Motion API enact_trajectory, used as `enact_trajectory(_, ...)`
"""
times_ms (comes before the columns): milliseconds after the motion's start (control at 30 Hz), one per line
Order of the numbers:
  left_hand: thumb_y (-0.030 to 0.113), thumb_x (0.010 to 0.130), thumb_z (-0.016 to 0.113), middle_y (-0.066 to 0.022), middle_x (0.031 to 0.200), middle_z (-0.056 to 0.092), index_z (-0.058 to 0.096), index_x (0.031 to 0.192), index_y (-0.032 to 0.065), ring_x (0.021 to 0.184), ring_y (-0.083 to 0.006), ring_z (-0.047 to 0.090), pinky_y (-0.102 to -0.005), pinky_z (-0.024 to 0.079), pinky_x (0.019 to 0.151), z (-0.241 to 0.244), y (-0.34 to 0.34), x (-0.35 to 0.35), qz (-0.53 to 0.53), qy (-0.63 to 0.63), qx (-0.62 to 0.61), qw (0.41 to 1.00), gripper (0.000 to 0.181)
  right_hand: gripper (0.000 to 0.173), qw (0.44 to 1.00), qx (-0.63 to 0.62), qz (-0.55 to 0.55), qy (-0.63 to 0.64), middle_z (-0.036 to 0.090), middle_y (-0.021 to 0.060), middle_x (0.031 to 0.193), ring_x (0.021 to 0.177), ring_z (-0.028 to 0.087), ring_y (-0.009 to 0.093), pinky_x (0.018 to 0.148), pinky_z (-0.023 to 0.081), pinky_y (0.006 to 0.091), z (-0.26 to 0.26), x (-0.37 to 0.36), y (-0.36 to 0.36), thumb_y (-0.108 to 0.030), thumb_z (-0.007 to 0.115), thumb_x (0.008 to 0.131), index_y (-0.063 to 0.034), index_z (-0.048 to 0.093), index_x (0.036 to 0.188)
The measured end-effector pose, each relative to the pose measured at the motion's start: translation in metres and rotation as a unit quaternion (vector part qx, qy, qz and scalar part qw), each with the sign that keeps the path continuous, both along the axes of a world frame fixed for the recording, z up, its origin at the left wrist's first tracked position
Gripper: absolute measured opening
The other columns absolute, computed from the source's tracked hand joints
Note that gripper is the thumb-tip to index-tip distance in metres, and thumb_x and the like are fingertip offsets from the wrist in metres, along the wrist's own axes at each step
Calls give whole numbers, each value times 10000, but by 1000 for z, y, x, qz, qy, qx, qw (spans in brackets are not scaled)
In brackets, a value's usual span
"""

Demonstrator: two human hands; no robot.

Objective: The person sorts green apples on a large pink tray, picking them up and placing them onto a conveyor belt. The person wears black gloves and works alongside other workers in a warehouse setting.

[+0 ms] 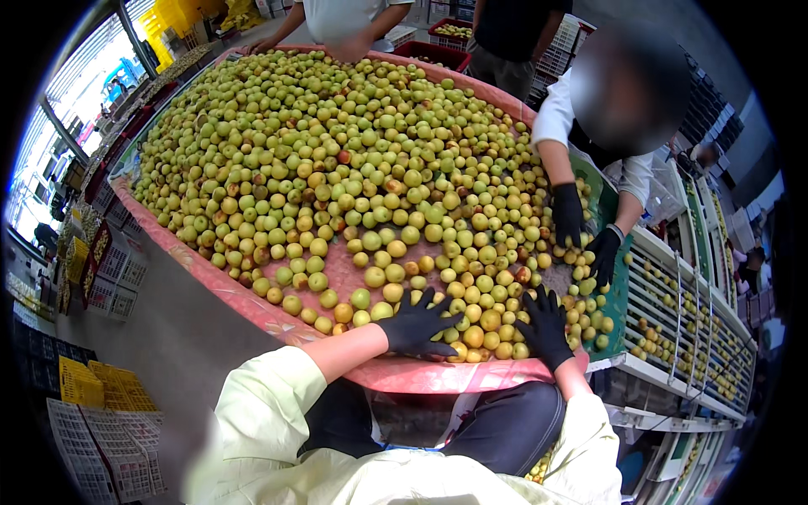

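Observation:
A broad heap of yellow-green jujube fruits (pixel 303 151), some blotched reddish brown, covers the table in front of me. Under them shows a pink floral cloth (pixel 214 278) that also wraps the padded rim. My left hand (pixel 418 325), in a black glove, lies spread over fruits by the near edge. My right hand (pixel 546 325), gloved alike, rests with fingers apart on the fruits near the table's right corner. Loose fruits (pixel 483 322) lie between my two hands. Neither hand is closed around a fruit.
At right, a co-worker's black-gloved hands (pixel 587 230) touch fruits on a green chute (pixel 609 309). It leads to a roller conveyor (pixel 682 322) carrying fruits. Two other people stand across the table. White crates (pixel 113 271) and yellow crates (pixel 104 385) are stacked at left.

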State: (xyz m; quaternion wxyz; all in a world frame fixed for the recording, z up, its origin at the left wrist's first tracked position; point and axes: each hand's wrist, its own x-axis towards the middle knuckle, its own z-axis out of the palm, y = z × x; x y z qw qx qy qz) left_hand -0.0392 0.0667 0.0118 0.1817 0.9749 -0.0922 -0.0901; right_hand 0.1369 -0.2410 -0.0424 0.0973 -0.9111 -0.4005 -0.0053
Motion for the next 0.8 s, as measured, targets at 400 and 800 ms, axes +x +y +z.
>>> enact_trajectory(400, 717, 846, 475, -166, 1607, 71, 213, 1539, 240, 1447, -470, 74, -735, 127, 1049, -11, 244, -15, 542, -2, 261, 799, 881, 589, 993, 118, 18, 13, 429, 172, 1457, 1344, 352, 451, 1095, 279, 543, 7, 6, 4, -266, 682, 821, -143, 503, 1368)
enact_trajectory(800, 194, 910, 553, -136, 1118, 681, 670, 1147, 119, 1030, -307, 647, -385, 488, 929, 53, 246, 95, 287, -144, 37, 946, 275, 500, 991, 129, 20, 22, 515, 168, 1378, 1314, 419, 414, 1096, 310, 506, 35, -7, 16, -176, 687, 797, -85, 576, 1277)
